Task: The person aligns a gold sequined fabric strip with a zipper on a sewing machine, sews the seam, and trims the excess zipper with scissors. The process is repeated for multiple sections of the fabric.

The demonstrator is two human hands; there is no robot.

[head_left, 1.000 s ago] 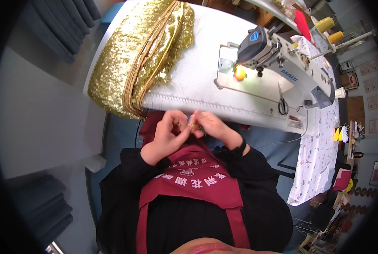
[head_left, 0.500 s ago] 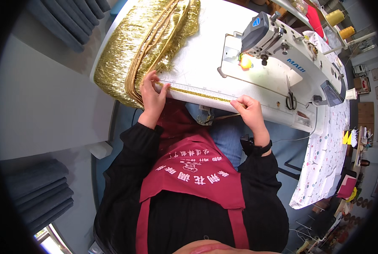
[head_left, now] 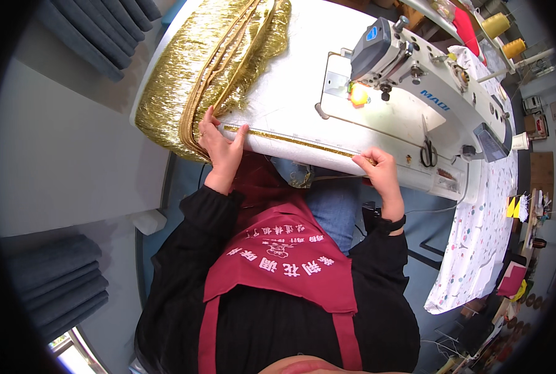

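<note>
A narrow gold trim strip (head_left: 290, 138) lies stretched along the near edge of the white sewing table (head_left: 303, 37), beside ruler markings on the tabletop. Its right end is pinched between the thumb and fingers of my right hand (head_left: 382, 171). At the other end, my left hand (head_left: 220, 149) has its thumb and fingers spread apart, straddling the strip's end by the table edge. Just beyond my left fingers rests a thick bundle of gold metallic fringe (head_left: 172, 81), its tan bound edges (head_left: 212, 68) folded in layers.
A sewing machine (head_left: 421, 81) stands at the right of the table, with black scissors (head_left: 427, 149) by its base. Yellow thread cones (head_left: 496, 25) are behind it. Patterned cloth (head_left: 471, 255) hangs at the right. Blue-grey folded fabric (head_left: 60, 280) sits at the left.
My right hand has slid rightward along the table edge, so a longer stretch of strip lies between my hands. My left hand has shifted slightly left, with its fingers still spread.
</note>
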